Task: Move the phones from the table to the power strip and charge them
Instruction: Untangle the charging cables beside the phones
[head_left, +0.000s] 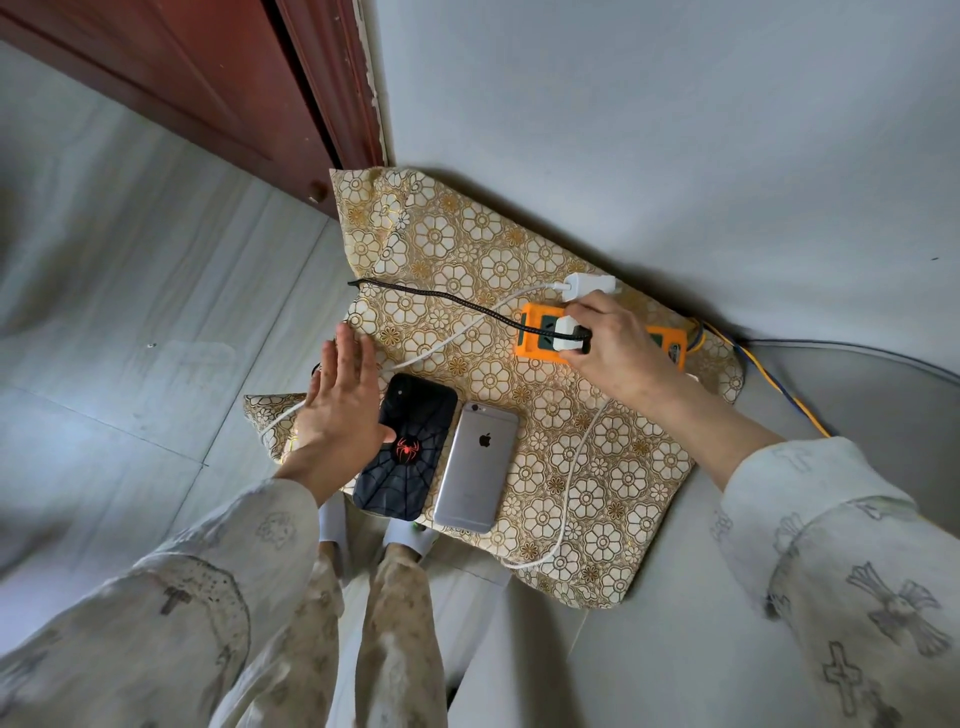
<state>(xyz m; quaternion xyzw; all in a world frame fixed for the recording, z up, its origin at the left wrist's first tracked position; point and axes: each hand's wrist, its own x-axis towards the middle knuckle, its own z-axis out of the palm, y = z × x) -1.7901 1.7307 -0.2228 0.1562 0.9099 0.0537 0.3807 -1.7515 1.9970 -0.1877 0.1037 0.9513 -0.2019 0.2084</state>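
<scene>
Entry, all positions given from the orange power strip, which lies on the flower-patterned tablecloth close to the wall.

1. Right hand: on the strip itself, fingers closed around a white charger plug at one of the sockets. We judge the step in hand to be seating this plug. To do it well we press straight down with the prongs square to the slots, and brace the strip, since its hard, smooth shell may slide on the slick cloth.
2. Left hand: well to the near-left of the strip, flat, fingers spread, holding nothing, thumb over the edge of the black phone. We cannot tell whether the palm rests on the cloth.
3. Black phone: near-left of the strip, face down, matte case with a web pattern and a red spider.
4. Silver phone: nearer us than the strip, just beside the black one, face down; brushed metal back, rounded corners. Whether either phone has a cable in it, we cannot tell.
5. Second white charger: just beyond the strip, a smooth rounded block with a white cable trailing left.
6. Black braided cable: runs leftward from the gripped plug; woven, rough-looking sheath.
7. Another white cable: loops from the strip toward the near table edge.
</scene>
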